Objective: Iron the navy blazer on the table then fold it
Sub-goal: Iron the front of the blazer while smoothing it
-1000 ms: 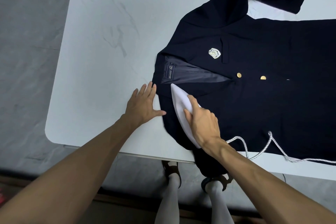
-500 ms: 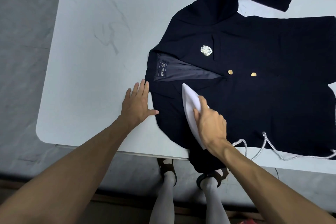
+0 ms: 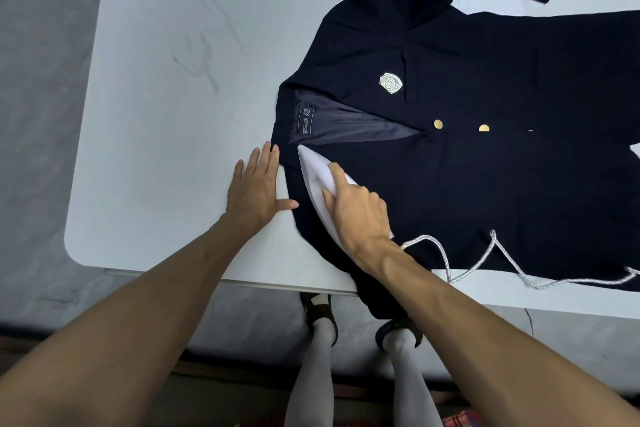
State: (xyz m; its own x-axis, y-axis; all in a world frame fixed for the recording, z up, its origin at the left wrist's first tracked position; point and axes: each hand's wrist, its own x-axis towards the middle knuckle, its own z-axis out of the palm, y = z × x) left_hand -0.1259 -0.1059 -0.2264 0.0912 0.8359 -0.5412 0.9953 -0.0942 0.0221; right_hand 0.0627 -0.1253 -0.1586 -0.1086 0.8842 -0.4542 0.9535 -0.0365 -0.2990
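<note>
The navy blazer (image 3: 485,166) lies flat on the white table (image 3: 166,114), collar to the left, with a crest badge and gold buttons facing up. One sleeve hangs over the near table edge. My right hand (image 3: 360,211) grips the white iron (image 3: 317,177), whose tip points at the collar on the near lapel. My left hand (image 3: 254,191) lies flat with straight fingers on the table, fingertips touching the blazer's collar edge.
The iron's braided white cord (image 3: 485,256) trails right across the blazer's near hem and the table edge. Bare tabletop stretches to the left. Below the near edge are my legs and dark shoes (image 3: 320,308) on a grey floor.
The iron has slid left toward the collar, after moving right half a second earlier. My left hand stays flat beside the collar edge.
</note>
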